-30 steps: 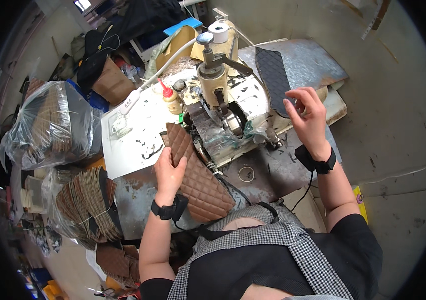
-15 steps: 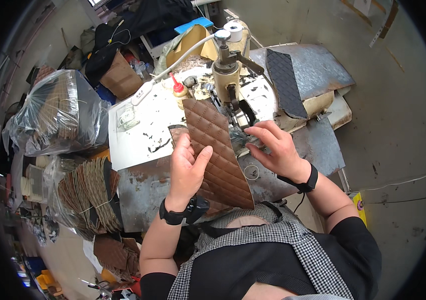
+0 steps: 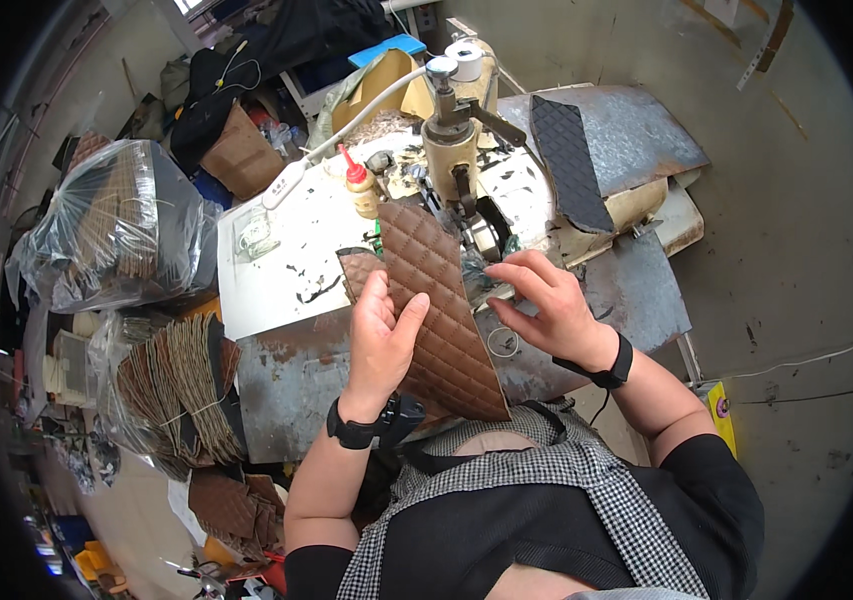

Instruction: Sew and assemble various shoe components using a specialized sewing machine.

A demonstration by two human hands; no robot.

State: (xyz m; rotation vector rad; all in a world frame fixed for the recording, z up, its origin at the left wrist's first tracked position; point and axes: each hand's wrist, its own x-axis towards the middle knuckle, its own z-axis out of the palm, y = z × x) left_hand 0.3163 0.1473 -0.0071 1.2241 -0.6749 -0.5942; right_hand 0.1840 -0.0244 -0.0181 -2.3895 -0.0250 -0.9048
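My left hand is closed on a brown quilted leather panel, thumb on its top face and fingers at its left edge. The panel slants from the machine down to my apron. Part of another brown quilted piece shows behind that hand. To the right of the panel, my right hand hovers with thumb and fingers apart, nothing visible between them. It is just in front of a cream-coloured machine, apparently a leather skiving machine, whose working parts sit beyond the panel's far end.
A black quilted piece lies right of the machine. A red-tipped bottle stands at its left, on a white board strewn with dark scraps. Bundled pieces and a plastic-wrapped stack are at the left.
My left hand and the panel have shifted slightly to the right, the panel's far end drawing a little nearer me. My right hand has moved slightly left and down.
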